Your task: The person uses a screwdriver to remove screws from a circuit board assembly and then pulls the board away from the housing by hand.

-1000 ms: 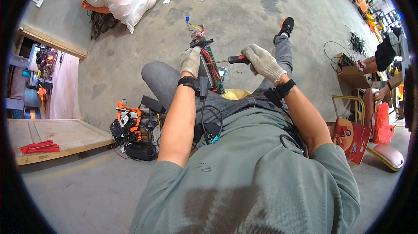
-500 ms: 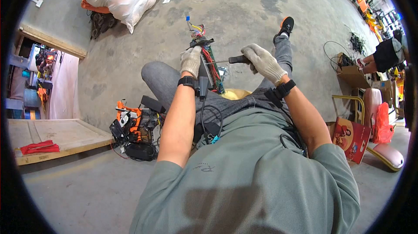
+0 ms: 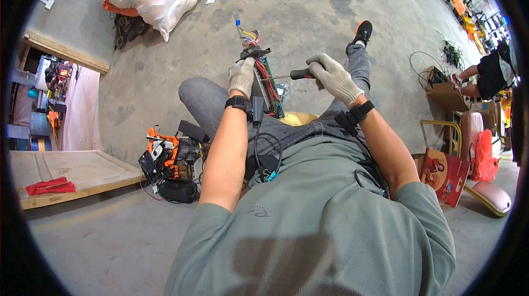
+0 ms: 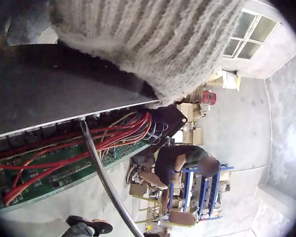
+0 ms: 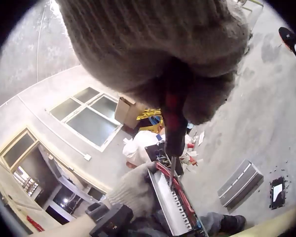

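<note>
My gloved left hand (image 3: pixel 241 78) grips an elongated circuit board assembly (image 3: pixel 268 87) between my legs, holding it near its far end. It has a flat metal plate (image 4: pixel 59 91) along one side, a green board (image 4: pixel 49 188) and a bundle of red wires (image 4: pixel 116 140). My gloved right hand (image 3: pixel 334 79) holds a screwdriver (image 3: pixel 301 74) by its black and red handle. The shaft (image 4: pixel 99 165) reaches across the wires, its tip right at a screw on the plate's edge. Loose wires with a blue connector (image 3: pixel 237 23) stick out of the far end.
Orange and black electronic parts (image 3: pixel 173 158) lie beside my left hip. A grey metal casing (image 5: pixel 240 183) and a black piece (image 5: pixel 277 192) lie on the floor. White bags (image 3: pixel 157 1) stand ahead, a red cardboard box (image 3: pixel 445 177) at right. Another person's legs (image 3: pixel 468 73) show at far right.
The screwdriver handle has turned in my right hand, its red side going out of sight and showing again. My left hand and the assembly stay put. The person at far right has shifted.
</note>
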### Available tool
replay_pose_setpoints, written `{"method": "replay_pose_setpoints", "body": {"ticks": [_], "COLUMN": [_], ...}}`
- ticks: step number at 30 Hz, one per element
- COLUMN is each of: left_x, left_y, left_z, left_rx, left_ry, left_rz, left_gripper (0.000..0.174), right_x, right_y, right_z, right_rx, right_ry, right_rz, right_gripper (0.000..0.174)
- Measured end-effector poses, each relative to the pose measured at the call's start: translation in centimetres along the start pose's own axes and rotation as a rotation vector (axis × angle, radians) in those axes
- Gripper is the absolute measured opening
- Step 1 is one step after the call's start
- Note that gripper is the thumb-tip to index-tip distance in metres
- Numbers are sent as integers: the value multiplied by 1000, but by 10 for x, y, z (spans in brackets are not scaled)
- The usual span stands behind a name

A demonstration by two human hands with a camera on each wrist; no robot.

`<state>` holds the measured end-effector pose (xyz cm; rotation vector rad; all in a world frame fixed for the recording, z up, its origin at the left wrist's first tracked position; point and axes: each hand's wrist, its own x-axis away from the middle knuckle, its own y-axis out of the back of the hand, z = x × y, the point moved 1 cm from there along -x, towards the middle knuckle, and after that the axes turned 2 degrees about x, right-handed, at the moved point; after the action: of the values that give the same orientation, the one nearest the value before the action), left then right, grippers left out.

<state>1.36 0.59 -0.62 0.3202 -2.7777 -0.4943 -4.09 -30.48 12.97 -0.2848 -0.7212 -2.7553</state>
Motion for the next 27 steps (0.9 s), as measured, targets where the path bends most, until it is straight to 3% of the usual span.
{"method": "replay_pose_setpoints", "body": {"ticks": [1,3,4,7,9,10,13,16,18,19,22,24,27], "left_x": [1,3,5,-1,-10,-15,0,2,3,7,7,1,-4], "left_y": [-1,-1,-1,-1,-5,-7,-1,-2,-2,-1,-1,-3,-3], "left_z": [-1,-4,-6,0,11,17,-2,-2,-3,-7,-7,0,6], "left_rx": [4,8,-1,-5,-2,34,9,-25,1,-9,-23,-27,94], "left_ry": [17,34,23,10,5,7,17,22,21,15,6,1,9], "left_rz": [-13,-24,-21,-19,-15,-8,-17,-29,-27,-28,-38,-45,3], "left_gripper": [57,57,57,57,58,57,58,62,66,66,66,66,56], "right_x": [-2,-4,-2,6,12,11,7,-1,-3,-3,5,15,4], "right_y": [-2,-4,-5,-6,-1,2,3,-4,-2,-3,-7,-3,5], "right_z": [-8,-11,-9,10,26,24,12,-8,-13,-13,6,30,7], "right_rx": [0,57,56,-24,-87,-87,-58,-45,54,54,-30,-60,-86], "right_ry": [0,295,295,192,-133,-133,-86,36,273,273,245,-190,-148], "right_rz": [0,-122,-123,-103,-9,-11,97,-11,-75,-75,-93,-36,95], "right_gripper": [46,43,43,41,41,41,37,42,42,42,42,42,44]}}
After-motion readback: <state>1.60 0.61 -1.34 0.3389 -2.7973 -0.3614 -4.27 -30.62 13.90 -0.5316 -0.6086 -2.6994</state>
